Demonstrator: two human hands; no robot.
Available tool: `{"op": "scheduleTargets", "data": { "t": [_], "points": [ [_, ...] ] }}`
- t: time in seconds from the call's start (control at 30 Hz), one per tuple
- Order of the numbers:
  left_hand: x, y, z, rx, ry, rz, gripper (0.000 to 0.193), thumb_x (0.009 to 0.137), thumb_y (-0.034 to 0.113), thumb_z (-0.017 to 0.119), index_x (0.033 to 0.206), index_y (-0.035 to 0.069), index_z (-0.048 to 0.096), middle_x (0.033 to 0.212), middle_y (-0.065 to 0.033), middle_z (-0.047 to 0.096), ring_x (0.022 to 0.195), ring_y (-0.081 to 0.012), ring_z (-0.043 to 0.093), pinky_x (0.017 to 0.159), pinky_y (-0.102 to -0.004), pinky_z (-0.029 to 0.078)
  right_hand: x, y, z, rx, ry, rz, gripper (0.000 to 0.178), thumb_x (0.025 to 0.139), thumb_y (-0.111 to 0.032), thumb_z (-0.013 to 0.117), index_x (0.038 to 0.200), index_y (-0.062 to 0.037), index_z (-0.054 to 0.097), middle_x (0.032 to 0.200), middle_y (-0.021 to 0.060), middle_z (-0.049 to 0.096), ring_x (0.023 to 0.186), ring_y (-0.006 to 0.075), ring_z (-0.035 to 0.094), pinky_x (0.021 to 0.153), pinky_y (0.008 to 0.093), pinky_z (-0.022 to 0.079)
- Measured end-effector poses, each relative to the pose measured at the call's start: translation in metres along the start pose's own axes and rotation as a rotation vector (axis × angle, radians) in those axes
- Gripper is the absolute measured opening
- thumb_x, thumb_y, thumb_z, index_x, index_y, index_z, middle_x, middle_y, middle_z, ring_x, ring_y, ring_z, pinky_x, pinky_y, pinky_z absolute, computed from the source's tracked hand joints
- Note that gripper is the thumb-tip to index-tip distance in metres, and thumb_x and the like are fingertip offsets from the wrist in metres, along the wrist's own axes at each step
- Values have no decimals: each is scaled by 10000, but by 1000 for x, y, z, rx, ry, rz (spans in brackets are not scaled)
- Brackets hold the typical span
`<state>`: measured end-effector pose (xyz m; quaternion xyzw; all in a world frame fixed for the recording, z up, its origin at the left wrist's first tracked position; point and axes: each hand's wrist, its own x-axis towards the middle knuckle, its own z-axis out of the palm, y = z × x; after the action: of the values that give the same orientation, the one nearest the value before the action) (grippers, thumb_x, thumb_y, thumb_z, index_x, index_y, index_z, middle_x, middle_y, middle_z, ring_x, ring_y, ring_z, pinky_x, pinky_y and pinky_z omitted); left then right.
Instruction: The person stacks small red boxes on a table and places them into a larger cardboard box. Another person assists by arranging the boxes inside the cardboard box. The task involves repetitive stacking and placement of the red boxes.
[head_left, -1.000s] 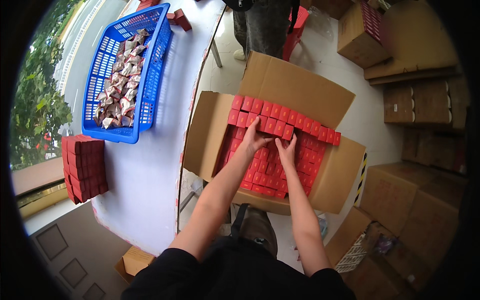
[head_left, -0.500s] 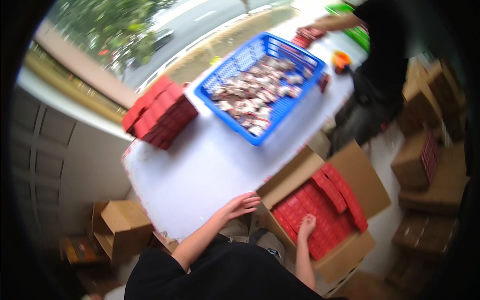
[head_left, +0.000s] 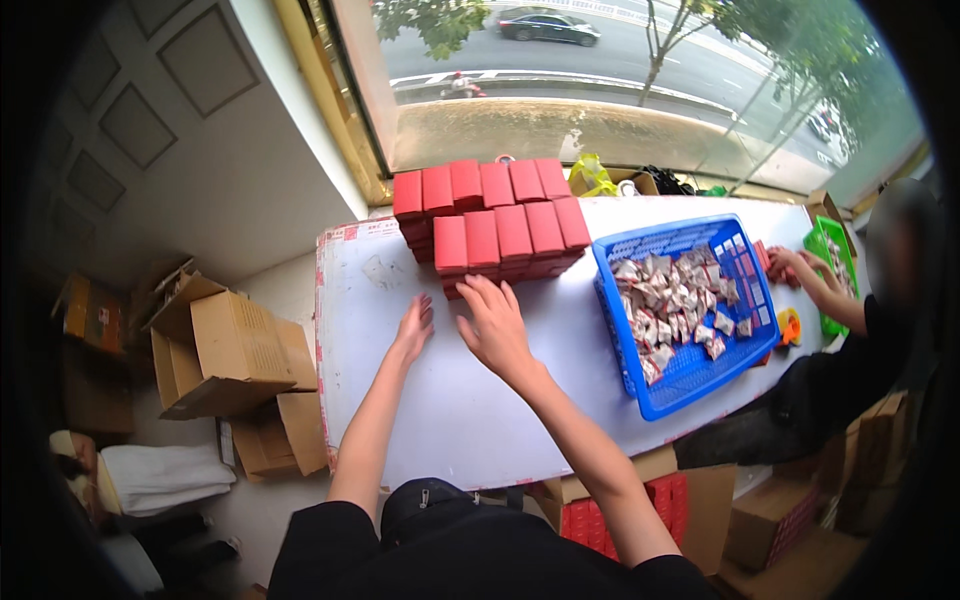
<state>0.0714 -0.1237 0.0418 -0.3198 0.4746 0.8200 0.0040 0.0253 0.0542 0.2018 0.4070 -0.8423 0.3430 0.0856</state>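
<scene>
Two stacked rows of small red boxes [head_left: 512, 236] stand at the far side of the white table [head_left: 420, 440]. My right hand [head_left: 492, 322] is at the near face of the front row, fingers spread; whether the fingertips touch the boxes I cannot tell. My left hand [head_left: 415, 326] is just left of it, above the table, with its fingers extended and nothing in it. To the right, a blue plastic basket [head_left: 640, 395] holds many small white-and-red wrapped packets [head_left: 675, 310].
An open carton [head_left: 710, 520] of red boxes is by my right side below the table edge. Brown cartons [head_left: 235, 340] lie on the floor at left. Far right, a person [head_left: 850, 350] handles red boxes beside a green basket [head_left: 832, 250]. A window lies behind the table.
My view has turned left toward the stacks. My right hand has left the open carton and reached the stacked red boxes; my left hand has moved forward over the table.
</scene>
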Motion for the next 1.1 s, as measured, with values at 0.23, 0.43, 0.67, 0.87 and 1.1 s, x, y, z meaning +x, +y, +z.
{"op": "scheduleTargets", "data": {
  "t": [0.23, 0.43, 0.67, 0.87, 1.1],
  "points": [
    [110, 6, 15, 269, 89, 338, 453, 906, 314, 305, 1192, -26, 392, 1197, -183, 440, 1102, -260, 412, 930, -326, 297, 82, 22, 56, -491, -122, -56, 525, 683, -104, 535, 1175, 31, 412, 1214, 150, 440, 1182, 241, 364, 991, 579, 100],
    [142, -34, -9, 430, 193, 643, 409, 905, 267, 297, 1108, -55, 447, 1106, -211, 491, 1025, -292, 457, 890, -333, 330, 80, 20, 64, -499, -135, -108, 432, 698, -57, 490, 1118, 38, 456, 1142, 145, 494, 1110, 238, 436, 986, 591, 95],
    [97, -35, 8, 270, 139, 450, 313, 906, 229, 289, 942, -3, 497, 908, -157, 549, 853, -238, 520, 779, -327, 398, 44, 9, 49, -490, -160, -142, 435, 672, -85, 554, 1095, -7, 487, 1054, 114, 508, 1032, 219, 471, 993, 562, 120],
    [10, -79, 20, 251, 83, 361, 228, 899, 165, 336, 921, 7, 498, 865, -95, 552, 812, -155, 508, 752, -276, 416, -31, -11, 28, -446, -281, -46, 588, 618, -237, 670, 1146, -94, 454, 1035, 78, 437, 1032, 231, 399, 966, 461, 194],
    [-74, -120, 75, 283, 110, 330, 202, 870, 100, 381, 971, 23, 539, 1171, -152, 457, 1109, -251, 421, 937, -328, 324, -142, -12, -7, -426, -46, 208, 654, 545, -209, 729, 1129, -118, 449, 1070, 73, 399, 1021, 229, 400, 904, 458, 259]
  ]
}}
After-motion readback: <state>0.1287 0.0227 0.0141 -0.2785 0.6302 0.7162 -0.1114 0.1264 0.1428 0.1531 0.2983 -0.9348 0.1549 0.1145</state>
